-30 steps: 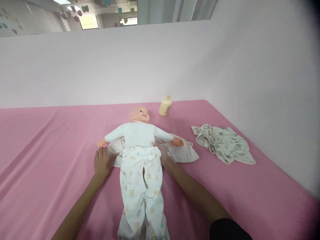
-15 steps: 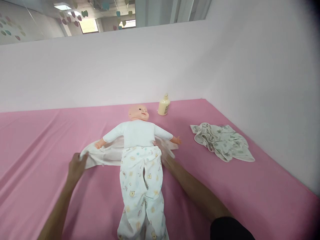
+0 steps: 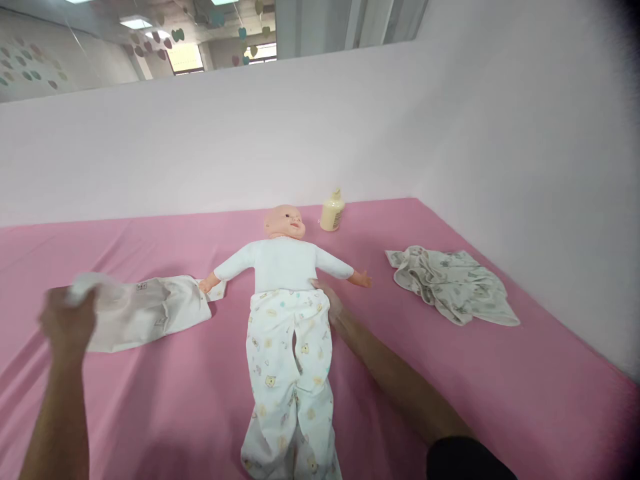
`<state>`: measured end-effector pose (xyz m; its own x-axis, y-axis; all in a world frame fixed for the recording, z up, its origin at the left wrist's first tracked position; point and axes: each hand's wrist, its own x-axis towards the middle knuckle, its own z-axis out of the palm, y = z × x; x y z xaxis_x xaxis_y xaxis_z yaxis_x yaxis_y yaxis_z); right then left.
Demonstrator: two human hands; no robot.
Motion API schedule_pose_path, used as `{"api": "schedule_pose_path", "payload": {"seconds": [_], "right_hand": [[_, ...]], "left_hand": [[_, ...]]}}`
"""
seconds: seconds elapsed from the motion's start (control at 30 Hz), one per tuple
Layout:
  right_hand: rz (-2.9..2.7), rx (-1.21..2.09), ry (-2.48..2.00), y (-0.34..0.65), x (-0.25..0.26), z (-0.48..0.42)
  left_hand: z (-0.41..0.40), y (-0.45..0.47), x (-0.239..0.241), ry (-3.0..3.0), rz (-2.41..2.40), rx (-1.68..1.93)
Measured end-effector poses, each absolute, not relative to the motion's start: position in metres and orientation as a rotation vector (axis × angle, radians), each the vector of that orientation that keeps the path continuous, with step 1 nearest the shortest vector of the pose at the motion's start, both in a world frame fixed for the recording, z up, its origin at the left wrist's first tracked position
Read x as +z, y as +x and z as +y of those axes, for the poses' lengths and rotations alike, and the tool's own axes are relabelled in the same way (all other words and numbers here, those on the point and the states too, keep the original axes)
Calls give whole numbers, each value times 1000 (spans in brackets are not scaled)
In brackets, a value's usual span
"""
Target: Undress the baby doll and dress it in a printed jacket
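Note:
A baby doll (image 3: 283, 263) in a white long-sleeved top lies on its back, arms spread. It wears patterned split-crotch trousers (image 3: 290, 380). Far to the left, my left hand (image 3: 69, 320), smeared by motion, is closed on one end of a white cloth (image 3: 170, 307) with small printed marks. The cloth stretches across the bed beside the doll, its far end by the doll's hand on that side. At the doll's waist on the right, my right hand (image 3: 327, 303) grips its side, with the fingers partly hidden against the body.
A pump bottle (image 3: 332, 212) of pale yellow liquid stands near the doll's head. Crumpled on the right lies a printed white cloth (image 3: 453, 283). The pink sheet (image 3: 390, 387) covers the surface, bounded by a white wall (image 3: 210, 140) behind and another at the right.
The white cloth has come out from under the doll and moved left with my left hand. My right hand stays at the doll's waist.

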<state>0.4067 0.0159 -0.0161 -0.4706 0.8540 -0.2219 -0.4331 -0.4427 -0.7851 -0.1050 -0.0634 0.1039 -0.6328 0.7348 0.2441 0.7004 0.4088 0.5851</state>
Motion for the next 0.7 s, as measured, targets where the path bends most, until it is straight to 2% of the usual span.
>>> {"api": "schedule_pose_path", "payload": {"seconds": [0.03, 0.13, 0.23, 0.3, 0.37, 0.43, 0.5, 0.57, 0.7], "right_hand": [[-802, 2010, -755, 406, -15, 16], [-704, 2042, -685, 404, -16, 17], [-684, 2019, -677, 403, -21, 19], [-681, 1999, -668, 403, -26, 21], [-680, 1998, -662, 404, -30, 23], [-671, 2009, -658, 405, -31, 23], [-657, 2023, -654, 405, -29, 22], [-647, 2033, -664, 405, -25, 21], [-647, 1984, -749, 403, -11, 18]], "left_hand": [[-58, -84, 95, 1340, 2688, 956], [-49, -20, 65, 1575, 2292, 699], [-51, 16, 43, 1527, 1793, 814], [-53, 15, 33, 1508, 1716, 868], [-54, -2, 26, 1539, 1916, 989], [-53, -27, 21, 1559, 2326, 1159], [-50, -52, 19, 1418, 2730, 1161], [-45, -74, 19, 1225, 2849, 936], [-27, -104, 15, 1161, 2767, 556]]}}
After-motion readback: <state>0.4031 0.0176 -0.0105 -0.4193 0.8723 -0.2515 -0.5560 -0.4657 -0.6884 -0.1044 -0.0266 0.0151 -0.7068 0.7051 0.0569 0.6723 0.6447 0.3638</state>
